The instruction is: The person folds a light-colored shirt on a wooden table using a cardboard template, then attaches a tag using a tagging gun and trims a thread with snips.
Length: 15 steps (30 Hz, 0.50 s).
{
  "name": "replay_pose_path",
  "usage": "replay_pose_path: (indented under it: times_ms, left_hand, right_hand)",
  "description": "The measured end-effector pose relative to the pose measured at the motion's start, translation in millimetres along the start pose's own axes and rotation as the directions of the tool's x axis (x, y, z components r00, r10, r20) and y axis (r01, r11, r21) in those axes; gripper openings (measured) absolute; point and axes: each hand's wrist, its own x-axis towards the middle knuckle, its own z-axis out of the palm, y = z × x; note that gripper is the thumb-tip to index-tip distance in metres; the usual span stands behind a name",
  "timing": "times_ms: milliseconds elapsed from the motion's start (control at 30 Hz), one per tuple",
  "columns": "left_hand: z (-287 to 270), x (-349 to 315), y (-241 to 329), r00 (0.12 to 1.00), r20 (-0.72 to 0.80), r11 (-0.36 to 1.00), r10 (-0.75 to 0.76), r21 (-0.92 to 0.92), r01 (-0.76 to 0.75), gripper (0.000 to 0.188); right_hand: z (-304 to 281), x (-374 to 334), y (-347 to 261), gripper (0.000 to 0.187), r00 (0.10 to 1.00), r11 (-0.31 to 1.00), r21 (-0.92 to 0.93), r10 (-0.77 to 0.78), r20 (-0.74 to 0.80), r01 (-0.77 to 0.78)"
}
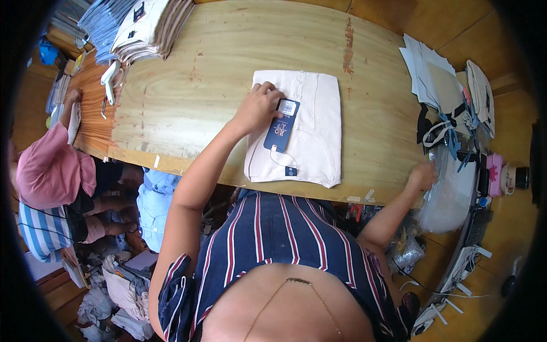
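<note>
A folded cream garment (319, 131) lies flat on the wooden table in front of me. On it rests a dark blue hang tag (276, 135) with a white label, joined by a thin loop to a small dark neck label (291, 171). My left hand (257, 107) is over the garment's upper left part, its thumb and curled fingers closed on the tag's upper end. Out to the right, past the table's front corner, my right hand (421, 175) is at the edge of clear plastic bags (441, 202); its fingers look closed on the plastic, though they show only small.
A stack of folded cream garments (154, 28) stands at the far left, beside a white tagging gun (110, 80). Papers (424, 71), straps and cords crowd the right side. A person in a pink top (54, 162) sits at the left. Cloth heaps (122, 290) lie below.
</note>
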Motion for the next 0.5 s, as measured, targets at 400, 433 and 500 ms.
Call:
replay_pose_path:
  times_ms: [400, 433, 500]
  left_hand:
    - [32.7, 65.1, -24.7, 0.98, -0.141, 0.978, -0.143, -0.173, 0.118, 0.011]
    - [34.9, 69.7, -25.7, 0.976, -0.086, 0.956, -0.198, -0.236, 0.173, 0.011]
    - [35.6, 70.9, -26.3, 0.978, -0.042, 0.954, -0.204, -0.232, 0.189, 0.014]
  right_hand:
    - [38.8, -2.5, 50.2, 0.037, 0.997, 0.978, 0.192, -0.08, -0.015, 0.081]
    - [40.7, -5.6, 54.3, 0.039, 0.998, 0.977, 0.206, -0.065, 0.007, 0.062]
    - [39.5, -23.4, 65.6, 0.045, 0.987, 0.958, 0.271, -0.123, 0.107, 0.09]
